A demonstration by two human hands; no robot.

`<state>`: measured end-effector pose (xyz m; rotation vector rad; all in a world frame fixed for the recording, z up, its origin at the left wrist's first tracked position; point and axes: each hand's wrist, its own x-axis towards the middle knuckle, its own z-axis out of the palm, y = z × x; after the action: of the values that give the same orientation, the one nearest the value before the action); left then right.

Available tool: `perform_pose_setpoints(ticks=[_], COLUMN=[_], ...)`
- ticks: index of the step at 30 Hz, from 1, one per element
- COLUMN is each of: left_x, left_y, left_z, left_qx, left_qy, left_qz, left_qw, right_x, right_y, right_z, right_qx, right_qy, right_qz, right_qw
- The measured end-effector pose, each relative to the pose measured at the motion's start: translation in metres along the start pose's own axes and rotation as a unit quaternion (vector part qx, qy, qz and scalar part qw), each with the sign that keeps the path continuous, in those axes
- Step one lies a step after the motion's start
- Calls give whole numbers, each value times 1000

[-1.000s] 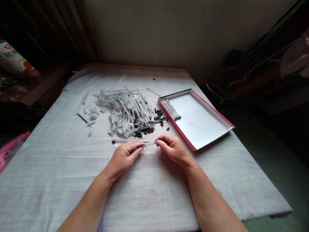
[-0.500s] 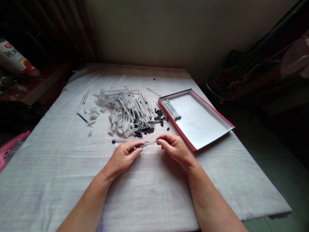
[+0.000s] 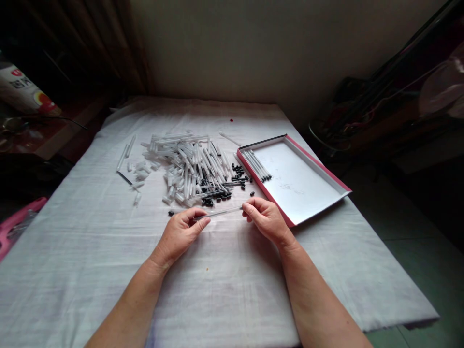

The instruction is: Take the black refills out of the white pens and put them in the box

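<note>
My left hand [image 3: 180, 233] and my right hand [image 3: 266, 218] each pinch one end of a thin clear pen tube [image 3: 220, 212] held level just above the white cloth. Right behind the hands lies a heap of clear pen barrels and caps [image 3: 184, 164] mixed with small black end pieces [image 3: 216, 195]. Another tube with a black end [image 3: 177, 211] lies on the cloth beside my left fingers. A shallow red-rimmed box lid [image 3: 339, 186] to the right holds several finished pens [image 3: 258, 165] in its near left corner.
The white cloth covers a table [image 3: 90, 251] whose right edge drops off near the box lid. A pink object [image 3: 18, 220] sticks out at the far left. Dark furniture and cables fill the right side.
My hands have drawn apart, the right moving right, so more of the clear tube shows between them.
</note>
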<state>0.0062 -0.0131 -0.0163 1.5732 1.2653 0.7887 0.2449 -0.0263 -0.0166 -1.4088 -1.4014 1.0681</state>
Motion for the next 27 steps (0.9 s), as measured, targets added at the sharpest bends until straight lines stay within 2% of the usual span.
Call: perform_pose_setpoints(ticks=[5,13,16,20,22,24,25,27], left_x=[-1,1,0,-1,1,5,7,10], left_y=[1,-3,-3,-1,-4,-8,-11,-15], left_z=[-1,-2,1,3,-2,-12,-17,-27], left_qx=[10,-6,-7,-3,7,56,110,241], left_qy=[-41,-20,-24,-24,10,88,146,203], left_qz=[-47,-28,-8,8,4,21,45,93], left_qw=[998,999,1000,1000,1000,994,982,945], right_x=[0,1,-2,-5,-5,-3,-2,-1], right_y=[2,5,7,9,9,8,8,8], right_z=[0,1,7,17,18,15,14,11], right_qx=[18,10,-8,-90,-119,-134,-140,-150], right_qy=[28,3,-28,-74,-58,-35,-27,-15], right_qz=[-12,-8,-42,-113,-130,-132,-129,-123], right_qw=[999,1000,999,987,983,982,981,981])
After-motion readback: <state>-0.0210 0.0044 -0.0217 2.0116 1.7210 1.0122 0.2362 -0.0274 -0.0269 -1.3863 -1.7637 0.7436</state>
